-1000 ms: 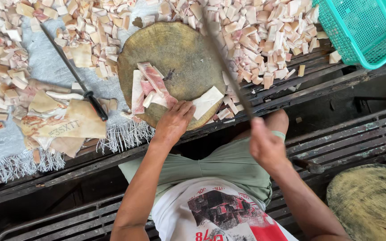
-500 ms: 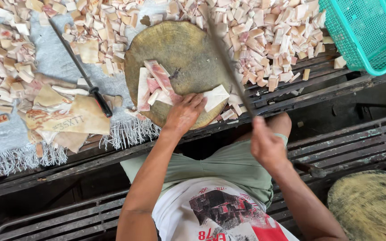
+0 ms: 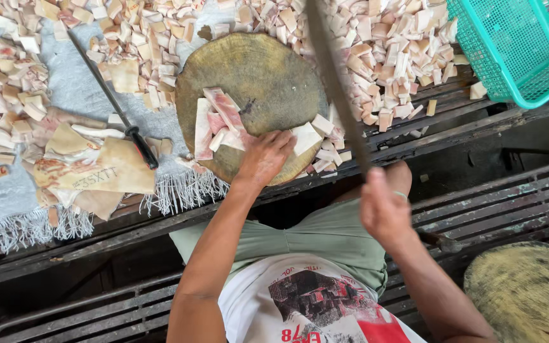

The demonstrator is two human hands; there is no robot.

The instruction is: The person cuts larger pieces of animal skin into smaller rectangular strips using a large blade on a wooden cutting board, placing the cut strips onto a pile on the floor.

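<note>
**Chopping at a round block**

Gripping the handle of a long cleaver (image 3: 335, 82), the right hand (image 3: 386, 209) is clenched around it, and the blade rises up and away over the right edge of the block (image 3: 268, 70). The left hand (image 3: 265, 155) lies palm down on the near rim of the block, fingers loosely spread, pressing on pale pink-and-white slabs (image 3: 217, 124) that lie on the block's left half; whether it pinches one cannot be told. Cut cubes (image 3: 389, 57) are heaped beyond and right of the block, more (image 3: 7, 82) at far left on a grey fringed cloth (image 3: 77, 82). A second knife (image 3: 112, 101) lies on that cloth, left of the block, beside larger uncut sheets (image 3: 96, 168). A teal basket (image 3: 522, 44) stands at upper right. Another round block (image 3: 528, 292) sits at lower right.
</note>
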